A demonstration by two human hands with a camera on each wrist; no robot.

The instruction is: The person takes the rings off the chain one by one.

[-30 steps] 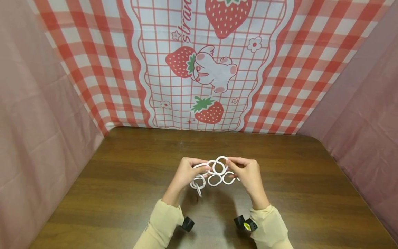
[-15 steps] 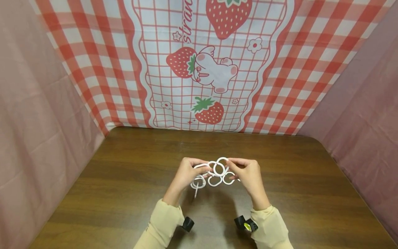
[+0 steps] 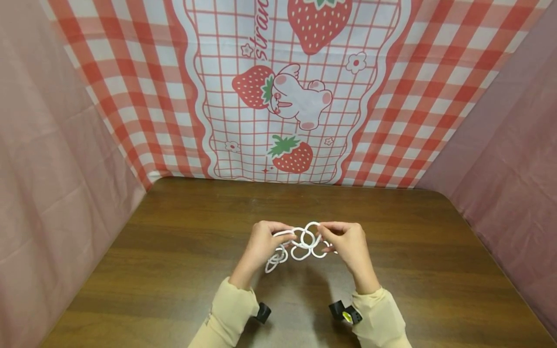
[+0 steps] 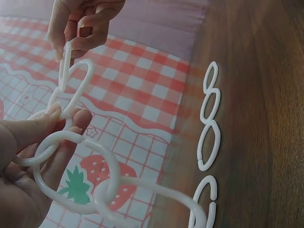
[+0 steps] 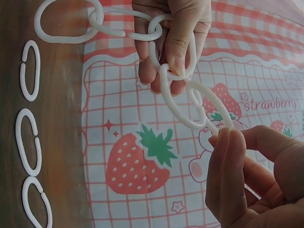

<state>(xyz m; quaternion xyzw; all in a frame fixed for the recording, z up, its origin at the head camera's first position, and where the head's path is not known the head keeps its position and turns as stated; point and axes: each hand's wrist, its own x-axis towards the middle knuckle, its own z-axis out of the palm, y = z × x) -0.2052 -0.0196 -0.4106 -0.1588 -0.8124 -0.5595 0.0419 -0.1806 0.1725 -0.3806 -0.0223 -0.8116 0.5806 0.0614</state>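
White plastic chain links (image 5: 167, 97) run joined between both hands above the table. My left hand (image 3: 259, 245) pinches one between thumb and fingers, with more joined links (image 4: 115, 171) hanging from it. In the right wrist view, my right hand (image 5: 256, 178) pinches an open-gapped link (image 5: 219, 102) at the chain's other end. That link meets its neighbour between the hands; whether it is hooked through is hard to tell. In the left wrist view, the right hand (image 4: 88, 26) appears at the top. Beneath the hands lie further white links (image 4: 218, 142) on the table.
The brown wooden table (image 3: 174, 251) ends at a red-and-white checked strawberry cloth (image 3: 152, 101) hanging behind it. Pink curtains (image 3: 56, 145) hang on both sides. A small black camera (image 3: 263, 313) sits at each wrist.
The links dangling below my left hand have swung and turned to the left. Both hands have sunk slightly, still pinching their links.
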